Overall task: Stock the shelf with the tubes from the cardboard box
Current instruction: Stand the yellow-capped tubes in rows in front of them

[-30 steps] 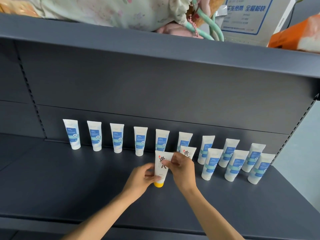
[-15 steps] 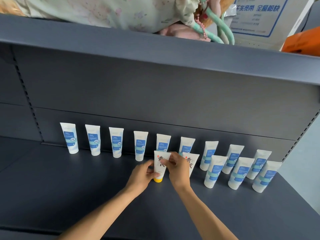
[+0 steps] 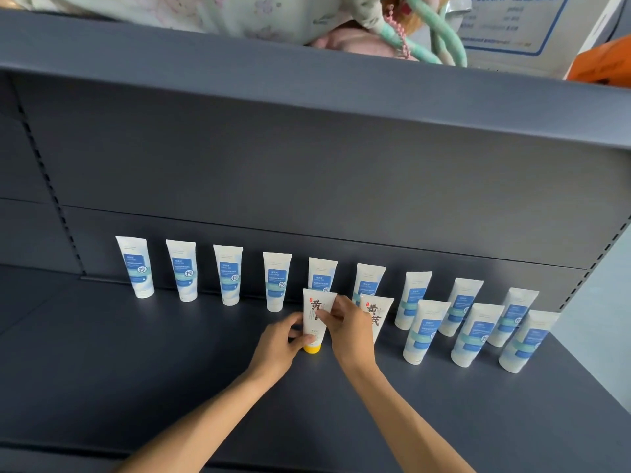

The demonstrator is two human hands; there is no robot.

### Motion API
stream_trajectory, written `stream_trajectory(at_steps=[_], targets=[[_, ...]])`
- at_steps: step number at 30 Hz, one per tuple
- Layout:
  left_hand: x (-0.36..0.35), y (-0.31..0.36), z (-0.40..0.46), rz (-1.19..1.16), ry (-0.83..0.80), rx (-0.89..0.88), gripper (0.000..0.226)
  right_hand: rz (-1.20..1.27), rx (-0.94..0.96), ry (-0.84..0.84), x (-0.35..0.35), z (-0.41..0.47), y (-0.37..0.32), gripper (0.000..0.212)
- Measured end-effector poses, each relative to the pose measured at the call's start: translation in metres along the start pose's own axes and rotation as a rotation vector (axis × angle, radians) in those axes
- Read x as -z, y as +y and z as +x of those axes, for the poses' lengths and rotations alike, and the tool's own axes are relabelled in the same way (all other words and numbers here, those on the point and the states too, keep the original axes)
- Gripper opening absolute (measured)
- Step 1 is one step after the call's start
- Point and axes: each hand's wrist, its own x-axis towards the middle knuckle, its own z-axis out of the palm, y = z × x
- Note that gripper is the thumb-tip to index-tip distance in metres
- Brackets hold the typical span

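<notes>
Two bare arms reach up from the bottom edge over the flat dark grey metal shelf (image 3: 136, 387). The left hand (image 3: 278, 346) has its fingers closed around the low part of a white plastic tube with big dark letters and a yellow cap (image 3: 316, 322). The right hand (image 3: 348, 331) pinches the same tube higher up, with its fingers (image 3: 329, 314) pressed on the front. The tube stands on its yellow cap on the shelf, in the front row.

Just to the right, partly hidden by the right hand, stands a second white tube with the same dark letters (image 3: 377, 319). Further right in that row stand three white tubes with blue labels (image 3: 476, 334).

Behind them, nine more white tubes with blue labels (image 3: 228, 274) stand in a long row next to the dark grey back wall (image 3: 307, 165).

Up above is another grey shelf (image 3: 273, 73). On it lie a pale cloth bag with flowers (image 3: 205, 11), a white box with blue letters (image 3: 512, 25) and something orange (image 3: 604, 66).
</notes>
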Motion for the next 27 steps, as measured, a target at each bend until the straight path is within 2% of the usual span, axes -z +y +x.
stream_trajectory(at_steps=[5,9,14,17,21,27], targets=[[0.000,0.005,-0.006,0.024,0.023,-0.009,0.043,-0.117,-0.014,-0.048,0.006,-0.018,0.003,0.019],[0.005,0.005,-0.021,0.021,0.136,-0.015,0.059,-0.204,0.067,-0.043,0.021,-0.034,0.013,0.033],[0.025,0.008,-0.049,0.183,0.250,-0.167,0.045,-0.327,0.258,-0.123,0.049,-0.046,0.019,0.044],[0.034,0.018,-0.065,0.340,0.220,-0.291,0.045,-0.381,0.369,-0.132,0.069,-0.050,0.021,0.044],[0.033,0.033,-0.080,0.468,0.149,-0.352,0.051,-0.432,0.452,-0.138,0.092,-0.055,0.025,0.048],[0.006,0.054,-0.093,0.492,0.101,-0.398,0.058,-0.516,0.488,-0.141,0.118,-0.083,0.038,0.052]])
